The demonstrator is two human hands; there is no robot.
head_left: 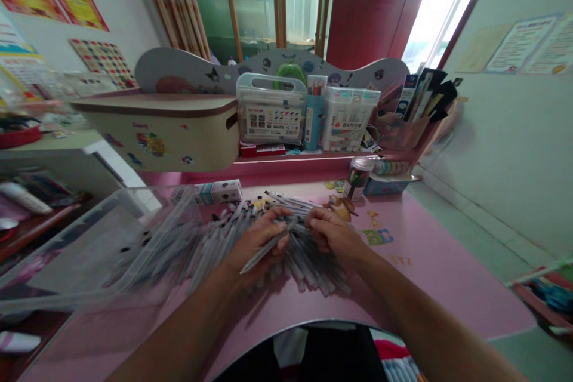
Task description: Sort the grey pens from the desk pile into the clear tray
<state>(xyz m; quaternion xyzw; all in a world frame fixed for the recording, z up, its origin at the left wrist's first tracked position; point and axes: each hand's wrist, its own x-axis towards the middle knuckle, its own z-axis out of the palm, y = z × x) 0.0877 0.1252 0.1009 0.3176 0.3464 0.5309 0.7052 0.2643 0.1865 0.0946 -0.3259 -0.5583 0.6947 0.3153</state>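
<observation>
My left hand (262, 239) is closed around a translucent pen (264, 252), which slants with its pointed end toward me. Close beside the pen's far end is my right hand (333, 231), its thumb and fingers pinched together; whatever they hold is too small or hidden to make out. Under and around both hands lies a pile of similar clear pens (316, 265), several with black caps or ends. More pens (219, 239) lie in rows left of my left hand. A clear plastic bin (80, 250), blurred, stands at the left with pens inside.
The pink desk (430, 286) carries a small white box (219, 191) behind the pens and a clear jar (358, 178) at back right. On the shelf are a cream lidded box (179, 137), a marker case (271, 113), another marker box (349, 122) and a pen holder (398, 131).
</observation>
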